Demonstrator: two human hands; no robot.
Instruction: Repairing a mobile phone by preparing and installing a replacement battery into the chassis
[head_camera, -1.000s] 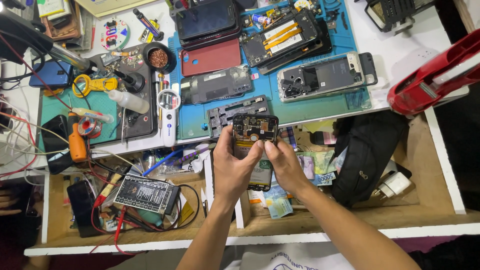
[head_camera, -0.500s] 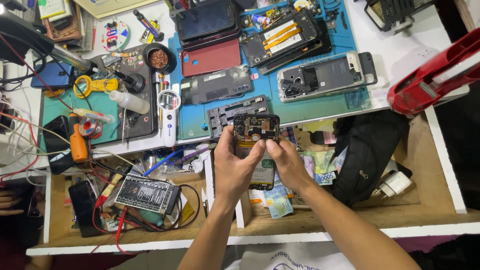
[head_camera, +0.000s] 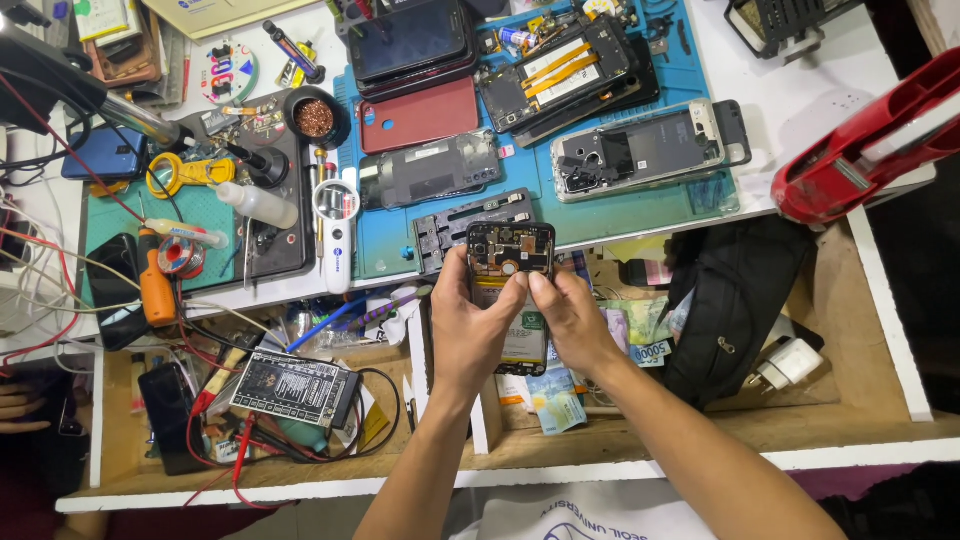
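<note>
While both hands (head_camera: 520, 315) grip the opened phone (head_camera: 510, 270), thumbs pressing at its 12 o'clock end, seating parts likely needs steady pressure.

Head view, steeply down, close

Both forearms reach forward, left hand (head_camera: 478, 325) and right hand (head_camera: 566, 318) side by side, fingers curled.

Red phone cover (head_camera: 418, 113), orange screwdriver (head_camera: 155, 285) and black bag (head_camera: 735, 300) lie about.
</note>
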